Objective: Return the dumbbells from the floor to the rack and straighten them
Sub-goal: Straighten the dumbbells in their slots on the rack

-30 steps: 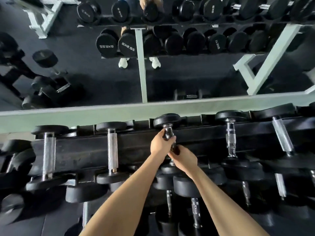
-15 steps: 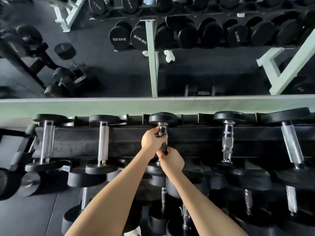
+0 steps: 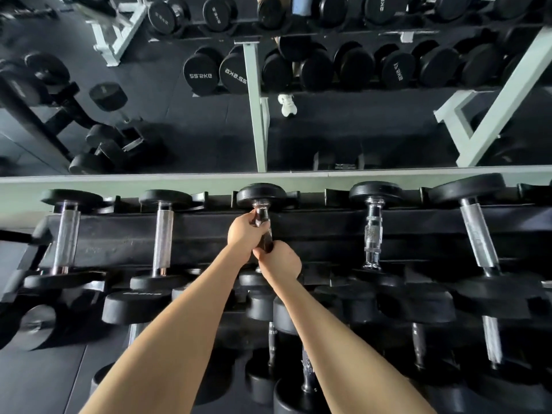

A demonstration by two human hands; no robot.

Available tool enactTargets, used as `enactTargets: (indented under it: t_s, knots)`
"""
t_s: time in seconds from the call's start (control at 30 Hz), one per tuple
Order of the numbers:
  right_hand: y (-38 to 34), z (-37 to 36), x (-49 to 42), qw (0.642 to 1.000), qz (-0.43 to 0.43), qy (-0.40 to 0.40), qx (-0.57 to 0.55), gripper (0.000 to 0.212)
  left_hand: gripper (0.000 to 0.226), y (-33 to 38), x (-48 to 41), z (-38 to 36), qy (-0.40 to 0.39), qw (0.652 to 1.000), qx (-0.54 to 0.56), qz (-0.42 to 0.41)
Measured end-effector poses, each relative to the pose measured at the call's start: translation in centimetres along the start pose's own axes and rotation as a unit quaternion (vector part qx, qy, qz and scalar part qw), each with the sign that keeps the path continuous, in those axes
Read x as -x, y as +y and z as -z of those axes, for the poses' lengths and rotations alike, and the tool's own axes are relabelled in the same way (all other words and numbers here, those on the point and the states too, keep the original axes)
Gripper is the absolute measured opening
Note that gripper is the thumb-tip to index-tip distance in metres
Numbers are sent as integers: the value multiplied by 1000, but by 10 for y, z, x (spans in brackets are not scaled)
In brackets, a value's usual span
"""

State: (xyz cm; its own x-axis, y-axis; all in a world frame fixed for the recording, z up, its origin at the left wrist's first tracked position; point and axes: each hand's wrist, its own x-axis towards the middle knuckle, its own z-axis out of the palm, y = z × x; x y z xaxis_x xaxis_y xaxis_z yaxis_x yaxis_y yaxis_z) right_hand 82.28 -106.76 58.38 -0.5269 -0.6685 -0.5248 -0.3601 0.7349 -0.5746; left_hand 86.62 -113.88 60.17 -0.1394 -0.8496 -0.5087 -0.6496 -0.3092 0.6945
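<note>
On the top tier of the rack (image 3: 313,234), the dumbbell (image 3: 260,194) lay front to back, far head at the rack's rear. Left grip (image 3: 243,234) and right grip (image 3: 280,261) were both clamped round its handle (image 3: 260,215). Squaring it parallel to its neighbours (image 3: 372,234) before letting go seemed wisest.

The scene is dimly, coolly lit; soft glare is seen on the chrome handles (image 3: 162,234), straight lines are bowed at the edges, and the lower corners are blurred.

I count five dumbbells (image 3: 162,231) on top of the rack (image 3: 328,234), one left hand (image 3: 243,234) and one right hand (image 3: 280,261), and one white shoe (image 3: 287,105).
</note>
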Motion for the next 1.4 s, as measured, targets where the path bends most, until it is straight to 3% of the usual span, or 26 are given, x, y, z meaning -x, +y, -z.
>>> enactTargets:
  t_s: [0.1, 0.23, 0.37, 0.5, 0.63, 0.8, 0.9, 1.0, 1.1, 1.17, 1.4]
  knots:
    - [7, 15, 19, 998, 57, 9, -25, 38, 57, 1, 20, -2, 59, 997, -45, -18]
    - [58, 51, 59, 983, 120, 126, -51, 37, 38, -6, 72, -9, 140, 988, -36, -49]
    - [127, 89, 82, 975, 63, 196, -84, 26, 29, -20, 119, -39, 144, 984, -47, -91]
    - [163, 132, 78, 973, 21, 212, -91, 27, 22, -22, 145, -75, 171, 968, -99, -153]
    - [166, 166, 52, 977, 6, 174, -124, 30, 27, -7, 151, -112, 107, 975, -109, -161]
    - [154, 184, -11, 978, -18, 68, -196, 43, 40, 25, 123, -149, 42, 985, -114, -120]
    - [143, 183, -45, 959, -56, -21, -276, 35, 47, 41, 101, -168, 3, 988, -136, -76]
    - [130, 182, -64, 951, -69, -63, -295, 47, 40, 50, 85, -182, -19, 989, -137, -46]
    - [124, 173, -78, 929, -98, -82, -347, 41, 28, 50, 75, -192, -20, 990, -135, -33]
    - [122, 164, -84, 906, -112, -85, -399, 33, 31, 48, 71, -193, -6, 991, -135, -26]
    - [116, 154, -90, 913, -93, -82, -389, 9, 41, 39, 67, -193, 18, 1000, -14, 4]
